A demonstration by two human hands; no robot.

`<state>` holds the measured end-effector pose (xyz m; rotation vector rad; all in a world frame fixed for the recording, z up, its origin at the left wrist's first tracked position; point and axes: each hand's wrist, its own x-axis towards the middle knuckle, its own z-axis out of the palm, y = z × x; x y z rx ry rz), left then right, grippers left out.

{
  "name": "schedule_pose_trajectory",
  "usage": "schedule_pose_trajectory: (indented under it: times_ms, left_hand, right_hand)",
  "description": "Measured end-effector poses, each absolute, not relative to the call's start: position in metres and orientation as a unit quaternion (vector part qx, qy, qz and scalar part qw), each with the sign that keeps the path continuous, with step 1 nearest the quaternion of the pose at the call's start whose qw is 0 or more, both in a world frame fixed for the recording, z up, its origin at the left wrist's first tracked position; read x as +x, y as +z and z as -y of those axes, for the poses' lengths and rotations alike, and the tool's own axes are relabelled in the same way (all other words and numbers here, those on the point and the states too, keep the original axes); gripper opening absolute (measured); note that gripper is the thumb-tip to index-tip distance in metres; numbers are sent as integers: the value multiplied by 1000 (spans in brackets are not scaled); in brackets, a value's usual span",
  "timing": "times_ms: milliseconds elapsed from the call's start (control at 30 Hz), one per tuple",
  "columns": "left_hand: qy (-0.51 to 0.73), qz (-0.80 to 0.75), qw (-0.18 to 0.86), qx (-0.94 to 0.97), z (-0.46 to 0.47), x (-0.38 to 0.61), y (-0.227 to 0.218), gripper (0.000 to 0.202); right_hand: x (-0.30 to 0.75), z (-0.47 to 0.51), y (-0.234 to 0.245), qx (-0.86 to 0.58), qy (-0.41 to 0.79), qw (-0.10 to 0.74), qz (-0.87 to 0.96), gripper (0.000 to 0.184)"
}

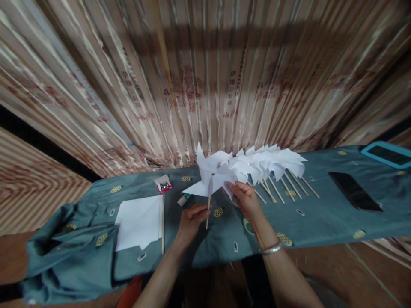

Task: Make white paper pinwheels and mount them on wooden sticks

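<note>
My left hand point(192, 219) is closed round the thin wooden stick point(208, 211) of a white paper pinwheel point(212, 176), which I hold upright over the teal cloth point(205, 239). The fingers of my right hand point(245, 197) pinch the lower right blade of that pinwheel. A silver bangle point(271, 247) sits on my right wrist. Just right of the pinwheel, several finished white pinwheels on sticks point(272, 164) lie in an overlapping row.
A stack of white paper sheets point(140, 221) lies to the left with a loose wooden stick point(163, 222) beside it. A small red box of pins point(164, 184) is behind them. A dark phone point(355, 191) and a blue-framed tablet point(388, 154) lie at right. A striped curtain hangs behind.
</note>
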<state>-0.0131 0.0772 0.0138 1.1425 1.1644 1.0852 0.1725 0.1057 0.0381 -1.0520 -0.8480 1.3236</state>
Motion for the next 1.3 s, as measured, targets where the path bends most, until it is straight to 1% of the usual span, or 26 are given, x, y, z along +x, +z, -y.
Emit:
schedule_pose_trajectory:
  times_ms: [200, 333, 400, 467, 533, 633, 700, 767, 867, 1067, 1300]
  left_hand:
    - [468, -498, 548, 483, -78, -14, 10, 24]
    - [472, -498, 553, 473, -79, -14, 9, 27]
    - [469, -504, 559, 462, -78, -15, 9, 29]
    - [466, -512, 561, 454, -78, -15, 11, 29]
    - [461, -515, 563, 453, -77, -16, 13, 29]
    - [452, -505, 576, 457, -74, -15, 17, 29]
    - [445, -495, 588, 459, -72, -14, 19, 28]
    - [440, -487, 600, 457, -71, -12, 19, 28]
    - [433, -486, 607, 456, -70, -11, 20, 28]
    - [434, -492, 595, 465, -71, -13, 21, 26]
    - [454, -500, 571, 467, -73, -12, 13, 26]
  right_hand:
    - [152, -97, 44, -449, 542, 554, 446, 35]
    - [150, -90, 46, -462, 502, 499, 534, 37]
    - [158, -89, 47, -468, 484, 494, 550, 40]
    - [170, -92, 48, -482, 459, 526, 529, 43]
    - [183, -97, 49, -516, 405, 581, 482, 44]
    - [196, -105, 47, -547, 340, 650, 404, 35]
    - [199, -109, 45, -537, 355, 660, 388, 37]
    - [197, -112, 42, -521, 402, 644, 390, 41]
    - [193, -114, 39, -509, 458, 625, 375, 40]
    - [187, -114, 41, -492, 478, 645, 338, 34]
    - [182, -111, 42, -481, 526, 632, 305, 34]
